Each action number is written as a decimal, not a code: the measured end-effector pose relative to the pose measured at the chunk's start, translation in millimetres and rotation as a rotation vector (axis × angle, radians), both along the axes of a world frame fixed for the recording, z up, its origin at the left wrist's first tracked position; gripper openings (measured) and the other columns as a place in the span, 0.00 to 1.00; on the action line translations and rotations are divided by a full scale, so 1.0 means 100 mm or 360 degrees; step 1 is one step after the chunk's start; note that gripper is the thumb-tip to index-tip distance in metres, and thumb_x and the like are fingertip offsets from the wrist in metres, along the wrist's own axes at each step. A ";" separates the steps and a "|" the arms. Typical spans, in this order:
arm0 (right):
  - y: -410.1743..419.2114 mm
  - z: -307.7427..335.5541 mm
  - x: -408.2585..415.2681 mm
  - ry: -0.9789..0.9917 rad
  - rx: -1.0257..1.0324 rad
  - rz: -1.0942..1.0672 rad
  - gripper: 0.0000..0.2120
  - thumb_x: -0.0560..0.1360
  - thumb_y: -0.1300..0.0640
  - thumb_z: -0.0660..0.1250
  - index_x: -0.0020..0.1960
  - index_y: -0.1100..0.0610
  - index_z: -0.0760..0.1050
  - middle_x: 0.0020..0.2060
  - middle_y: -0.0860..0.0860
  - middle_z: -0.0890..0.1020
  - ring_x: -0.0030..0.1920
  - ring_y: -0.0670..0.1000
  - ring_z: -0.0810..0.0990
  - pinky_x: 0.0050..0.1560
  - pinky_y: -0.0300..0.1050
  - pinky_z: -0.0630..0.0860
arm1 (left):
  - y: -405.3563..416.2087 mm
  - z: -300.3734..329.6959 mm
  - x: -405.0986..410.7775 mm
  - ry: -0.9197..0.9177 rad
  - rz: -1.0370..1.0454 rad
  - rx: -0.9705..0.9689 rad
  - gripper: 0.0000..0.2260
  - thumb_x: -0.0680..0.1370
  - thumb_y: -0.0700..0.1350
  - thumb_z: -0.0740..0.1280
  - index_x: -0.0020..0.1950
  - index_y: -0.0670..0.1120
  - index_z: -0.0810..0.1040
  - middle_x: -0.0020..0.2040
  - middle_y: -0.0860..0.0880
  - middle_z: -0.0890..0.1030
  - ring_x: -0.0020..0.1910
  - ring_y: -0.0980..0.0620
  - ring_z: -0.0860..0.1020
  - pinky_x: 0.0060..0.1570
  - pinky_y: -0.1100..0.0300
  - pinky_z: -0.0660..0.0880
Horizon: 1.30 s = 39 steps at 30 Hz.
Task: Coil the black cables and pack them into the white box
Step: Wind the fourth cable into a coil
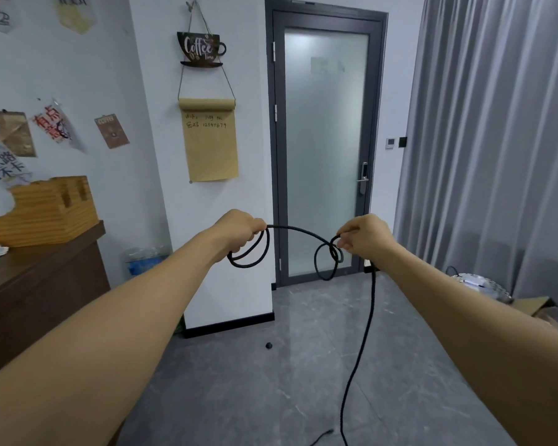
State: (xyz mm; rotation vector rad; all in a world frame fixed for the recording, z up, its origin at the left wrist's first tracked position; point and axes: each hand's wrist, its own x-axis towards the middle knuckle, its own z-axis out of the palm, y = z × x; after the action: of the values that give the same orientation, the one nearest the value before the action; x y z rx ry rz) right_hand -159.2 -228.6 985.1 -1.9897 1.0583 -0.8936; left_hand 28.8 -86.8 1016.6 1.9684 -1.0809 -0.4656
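Both arms are stretched out in front of me at chest height. My left hand [239, 228] grips a couple of small loops of the black cable [298, 231], which hang below its fingers. From there the cable arcs over to my right hand [364, 235], which pinches it where another small loop hangs. Below the right hand the rest of the cable drops straight down to the grey floor and runs out at the bottom edge. A second black cable end lies on the floor at the bottom. No white box is in view.
A brown wooden counter [39, 278] with a light wooden box [42, 210] stands at the left. A frosted glass door [326, 149] is straight ahead and grey curtains [496, 140] hang at the right. An open cardboard box [535, 309] sits at the right.
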 end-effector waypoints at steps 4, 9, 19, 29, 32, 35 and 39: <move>0.09 0.05 0.07 -0.0353 0.0179 0.0158 0.09 0.78 0.68 0.60 0.52 0.69 0.78 0.35 0.55 0.81 0.34 0.46 0.78 0.36 0.31 0.76 | -0.07 0.00 -0.22 -0.0138 -0.0260 0.0075 0.14 0.78 0.42 0.62 0.33 0.45 0.64 0.31 0.48 0.63 0.28 0.52 0.57 0.27 0.61 0.55; 0.21 0.10 0.05 0.0074 -0.0182 0.0412 0.09 0.78 0.63 0.63 0.53 0.62 0.81 0.42 0.52 0.81 0.42 0.45 0.77 0.42 0.29 0.72 | -0.10 0.01 -0.45 -0.0112 -0.0649 0.0053 0.16 0.79 0.44 0.63 0.32 0.47 0.65 0.27 0.52 0.64 0.23 0.56 0.60 0.24 0.66 0.59; 0.35 0.00 -0.04 -0.0083 0.0517 0.0753 0.13 0.78 0.71 0.55 0.47 0.62 0.77 0.38 0.54 0.81 0.44 0.53 0.79 0.54 0.48 0.75 | -0.18 0.04 -0.35 0.0442 -0.0505 -0.0495 0.16 0.80 0.44 0.60 0.33 0.47 0.66 0.23 0.56 0.60 0.22 0.58 0.56 0.21 0.68 0.56; 0.25 -0.08 -0.16 0.0343 0.0351 0.0487 0.13 0.78 0.57 0.64 0.34 0.57 0.73 0.30 0.50 0.72 0.30 0.46 0.70 0.34 0.36 0.73 | -0.18 0.02 -0.16 0.0843 0.0147 -0.0892 0.13 0.77 0.40 0.60 0.32 0.46 0.65 0.18 0.56 0.61 0.17 0.58 0.56 0.18 0.68 0.55; 0.11 -0.14 -0.28 0.0268 0.0247 0.0322 0.11 0.77 0.58 0.65 0.36 0.57 0.75 0.32 0.51 0.73 0.34 0.48 0.72 0.39 0.40 0.76 | -0.11 0.02 -0.02 0.0913 0.0307 -0.0953 0.12 0.76 0.40 0.60 0.32 0.46 0.65 0.18 0.56 0.62 0.16 0.58 0.57 0.18 0.68 0.55; 0.08 -0.12 -0.26 0.0174 0.0052 0.0170 0.05 0.77 0.58 0.65 0.43 0.58 0.76 0.33 0.52 0.75 0.35 0.50 0.73 0.39 0.45 0.75 | -0.09 -0.01 0.04 0.0957 0.0389 -0.0968 0.12 0.76 0.41 0.60 0.33 0.46 0.65 0.21 0.54 0.63 0.17 0.58 0.57 0.18 0.68 0.55; 0.19 0.00 -0.09 0.0672 -0.0593 -0.0045 0.06 0.76 0.59 0.65 0.45 0.57 0.81 0.37 0.53 0.81 0.38 0.56 0.80 0.42 0.49 0.80 | -0.09 0.02 0.00 0.0976 0.0326 -0.0999 0.13 0.79 0.42 0.60 0.34 0.47 0.64 0.28 0.52 0.62 0.21 0.57 0.57 0.20 0.67 0.57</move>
State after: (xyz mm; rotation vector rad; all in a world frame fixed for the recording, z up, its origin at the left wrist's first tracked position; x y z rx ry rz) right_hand -168.7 -209.6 984.7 -2.5596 1.2168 -0.7404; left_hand 29.2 -95.8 1018.8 1.2377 -0.5310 -0.4965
